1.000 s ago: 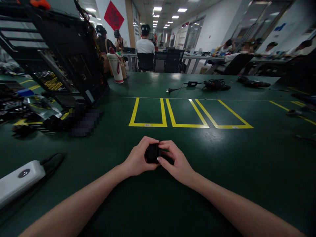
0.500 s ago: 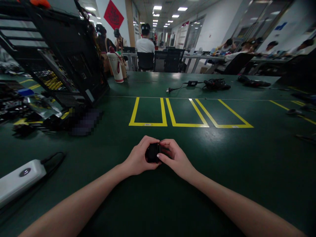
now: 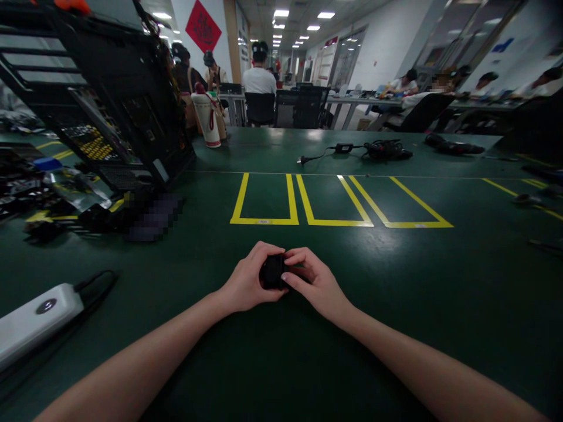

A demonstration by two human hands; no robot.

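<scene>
Between my hands is a small black box-like object (image 3: 273, 272), too dark for its kind to show. My left hand (image 3: 247, 280) wraps round its left side, thumb and fingers curled over its near and far edges. The fingertips of my right hand (image 3: 315, 280) press on its right side, with the thumb on the near right corner. Both hands are low over the green table (image 3: 272, 363), in front of the yellow tape outlines (image 3: 264, 222). Whether the object touches the table cannot be seen.
A black computer case (image 3: 127, 99) leans at the left beside a plastic bottle (image 3: 74, 184). A white power strip (image 3: 41, 319) lies at the near left. A paper cup (image 3: 206, 120) and a coiled adapter cable (image 3: 387, 150) are at the back. People sit beyond.
My right fingers have shifted very slightly against the black object's right side. The left hand keeps its hold, and the view has moved a tiny bit.
</scene>
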